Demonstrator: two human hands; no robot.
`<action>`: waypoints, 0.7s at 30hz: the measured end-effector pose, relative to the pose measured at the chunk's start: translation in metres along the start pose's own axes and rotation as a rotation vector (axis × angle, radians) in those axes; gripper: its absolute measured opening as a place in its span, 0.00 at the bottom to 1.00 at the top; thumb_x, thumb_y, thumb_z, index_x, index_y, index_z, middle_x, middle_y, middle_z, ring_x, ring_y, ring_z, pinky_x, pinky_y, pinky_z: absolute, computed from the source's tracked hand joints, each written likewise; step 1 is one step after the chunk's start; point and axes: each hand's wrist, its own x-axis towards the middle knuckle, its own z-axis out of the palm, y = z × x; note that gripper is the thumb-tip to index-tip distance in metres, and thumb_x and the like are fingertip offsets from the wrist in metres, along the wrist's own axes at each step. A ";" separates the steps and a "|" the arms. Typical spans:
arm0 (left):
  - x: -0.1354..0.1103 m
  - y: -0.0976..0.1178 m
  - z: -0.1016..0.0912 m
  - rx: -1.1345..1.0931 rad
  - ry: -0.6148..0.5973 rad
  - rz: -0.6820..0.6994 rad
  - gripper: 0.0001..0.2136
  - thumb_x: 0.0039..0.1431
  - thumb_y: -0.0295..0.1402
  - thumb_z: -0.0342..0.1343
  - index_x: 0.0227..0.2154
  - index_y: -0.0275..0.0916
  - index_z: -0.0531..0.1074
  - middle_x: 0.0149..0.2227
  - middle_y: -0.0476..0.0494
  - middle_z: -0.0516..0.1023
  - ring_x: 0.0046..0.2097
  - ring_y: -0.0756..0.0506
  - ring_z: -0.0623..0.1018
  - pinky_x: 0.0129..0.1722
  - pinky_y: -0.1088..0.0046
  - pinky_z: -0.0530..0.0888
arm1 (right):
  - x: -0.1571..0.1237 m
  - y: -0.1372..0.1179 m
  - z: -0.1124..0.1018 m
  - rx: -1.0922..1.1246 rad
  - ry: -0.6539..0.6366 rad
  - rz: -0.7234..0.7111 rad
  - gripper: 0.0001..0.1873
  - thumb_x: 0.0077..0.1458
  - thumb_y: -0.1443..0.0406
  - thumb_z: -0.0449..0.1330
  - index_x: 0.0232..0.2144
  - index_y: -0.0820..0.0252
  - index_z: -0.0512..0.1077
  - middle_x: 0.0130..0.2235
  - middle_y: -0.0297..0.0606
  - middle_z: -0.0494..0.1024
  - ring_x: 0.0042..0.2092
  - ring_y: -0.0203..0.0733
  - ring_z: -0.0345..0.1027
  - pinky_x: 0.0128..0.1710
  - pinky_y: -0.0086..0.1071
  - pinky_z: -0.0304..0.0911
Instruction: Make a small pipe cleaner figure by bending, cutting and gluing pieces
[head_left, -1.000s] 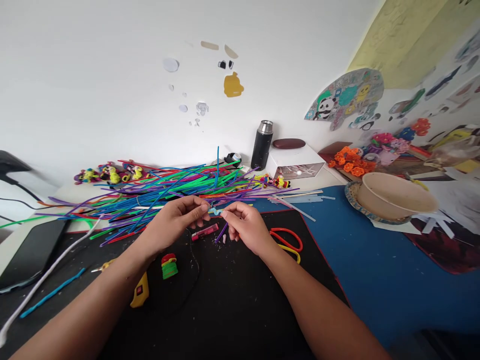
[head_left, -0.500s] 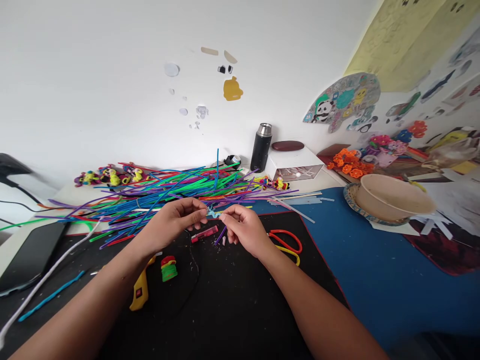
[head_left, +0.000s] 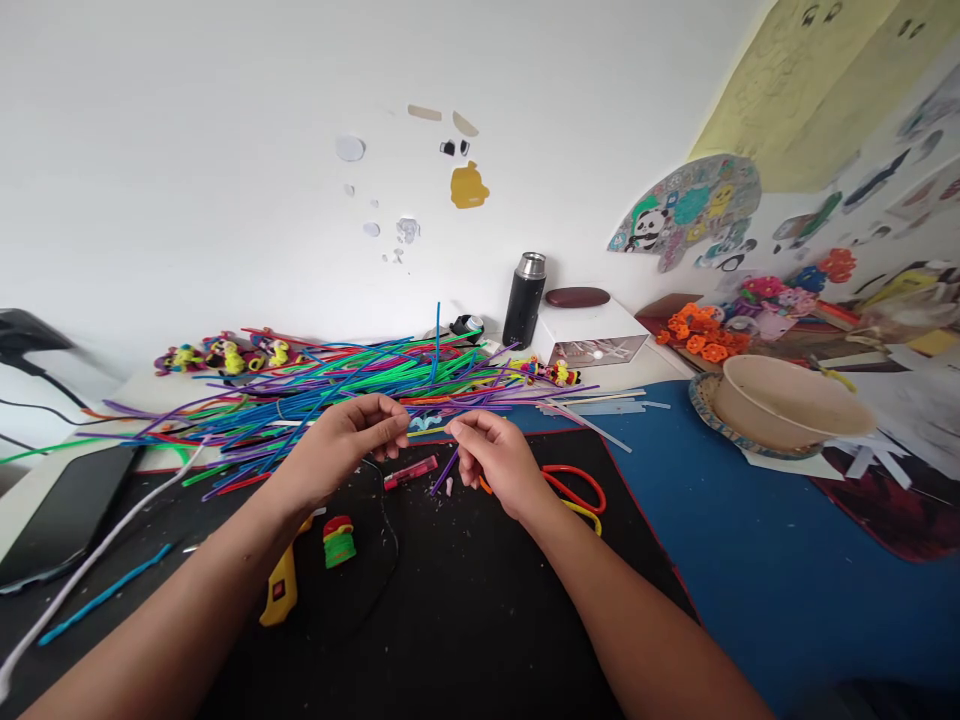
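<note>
A small light-blue fuzzy piece [head_left: 425, 423], which looks like bent pipe cleaner, shows between my two hands. My left hand [head_left: 352, 445] is closed in a pinch, its thumb and index fingertips at the piece's left end. Just right of the piece, my right hand [head_left: 491, 460] is pinched too; a narrow gap shows, and what its fingertips hold is too small to make out. Below the hands lie a pink-red tool [head_left: 410, 472], a purple pipe-cleaner bit [head_left: 444, 472] and scissors with red and yellow handles [head_left: 577, 490], partly behind my right hand.
A large pile of coloured pipe cleaners [head_left: 360, 375] lies behind my hands. On the black mat [head_left: 450, 620] are a yellow-handled tool [head_left: 280, 590] and a green-and-red piece [head_left: 339, 542]. A black flask [head_left: 525, 300], white box [head_left: 592, 330] and beige bowl [head_left: 795, 400] stand farther back.
My hands have drawn slightly apart, and a gap now shows between my right fingertips and the light-blue piece. The view has shifted a little; other things stay put.
</note>
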 end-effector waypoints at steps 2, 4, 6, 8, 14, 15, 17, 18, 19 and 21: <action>0.000 0.000 0.000 -0.018 -0.005 -0.002 0.24 0.52 0.58 0.68 0.31 0.40 0.75 0.29 0.47 0.79 0.30 0.45 0.77 0.31 0.71 0.73 | 0.000 0.000 0.000 0.011 0.002 0.004 0.18 0.55 0.50 0.67 0.35 0.58 0.74 0.18 0.24 0.69 0.17 0.33 0.62 0.16 0.26 0.57; -0.001 -0.002 0.001 -0.028 -0.012 -0.005 0.23 0.52 0.57 0.68 0.32 0.40 0.75 0.29 0.47 0.79 0.30 0.45 0.77 0.31 0.71 0.73 | 0.000 0.000 0.001 0.007 -0.003 0.011 0.19 0.55 0.49 0.67 0.35 0.58 0.74 0.18 0.24 0.69 0.17 0.33 0.62 0.16 0.26 0.56; -0.001 -0.006 0.001 -0.032 -0.027 -0.008 0.23 0.54 0.57 0.67 0.33 0.40 0.75 0.29 0.47 0.79 0.30 0.46 0.77 0.31 0.71 0.73 | -0.001 0.001 0.002 0.007 -0.010 0.019 0.20 0.55 0.49 0.67 0.36 0.58 0.74 0.19 0.24 0.70 0.17 0.33 0.63 0.16 0.26 0.55; -0.001 -0.008 0.002 -0.029 -0.051 -0.010 0.22 0.55 0.56 0.67 0.34 0.40 0.76 0.29 0.46 0.80 0.30 0.46 0.76 0.32 0.71 0.73 | -0.002 0.000 0.002 0.016 -0.018 0.024 0.21 0.54 0.48 0.68 0.36 0.58 0.73 0.19 0.24 0.69 0.17 0.33 0.63 0.17 0.26 0.55; 0.000 -0.008 0.006 -0.022 -0.077 -0.034 0.22 0.55 0.56 0.66 0.33 0.40 0.76 0.29 0.47 0.79 0.30 0.46 0.76 0.32 0.71 0.73 | -0.003 -0.001 0.003 0.037 -0.033 0.020 0.22 0.54 0.46 0.68 0.37 0.58 0.74 0.19 0.24 0.69 0.17 0.33 0.63 0.17 0.26 0.56; 0.000 -0.008 0.007 -0.022 -0.084 -0.040 0.22 0.55 0.56 0.66 0.33 0.40 0.76 0.28 0.47 0.79 0.30 0.46 0.76 0.32 0.71 0.73 | -0.003 0.000 0.003 0.030 -0.035 0.018 0.22 0.55 0.47 0.68 0.37 0.58 0.74 0.19 0.24 0.69 0.18 0.33 0.63 0.17 0.26 0.56; 0.000 -0.006 0.008 -0.021 -0.101 -0.050 0.22 0.54 0.57 0.65 0.32 0.40 0.76 0.28 0.47 0.79 0.29 0.46 0.75 0.31 0.71 0.74 | -0.003 0.000 0.003 0.010 -0.035 0.016 0.21 0.55 0.47 0.67 0.36 0.58 0.74 0.19 0.24 0.69 0.18 0.33 0.63 0.17 0.26 0.56; 0.000 -0.006 0.009 -0.021 -0.109 -0.053 0.22 0.54 0.57 0.65 0.32 0.40 0.76 0.28 0.47 0.79 0.29 0.46 0.75 0.31 0.71 0.74 | -0.003 0.001 0.003 0.001 -0.034 0.016 0.21 0.55 0.47 0.67 0.35 0.58 0.74 0.19 0.24 0.69 0.18 0.33 0.63 0.17 0.26 0.56; 0.000 -0.005 0.009 -0.022 -0.115 -0.055 0.22 0.54 0.57 0.65 0.32 0.40 0.76 0.28 0.47 0.79 0.29 0.46 0.75 0.30 0.70 0.74 | -0.003 0.001 0.003 -0.005 -0.034 0.017 0.21 0.55 0.47 0.67 0.35 0.58 0.74 0.19 0.24 0.69 0.18 0.33 0.63 0.17 0.26 0.57; 0.000 -0.004 0.010 -0.027 -0.127 -0.062 0.22 0.54 0.57 0.65 0.31 0.40 0.76 0.28 0.47 0.78 0.28 0.46 0.75 0.30 0.71 0.74 | -0.003 0.001 0.003 -0.007 -0.034 0.017 0.21 0.55 0.47 0.67 0.35 0.58 0.74 0.19 0.24 0.69 0.18 0.33 0.63 0.17 0.26 0.56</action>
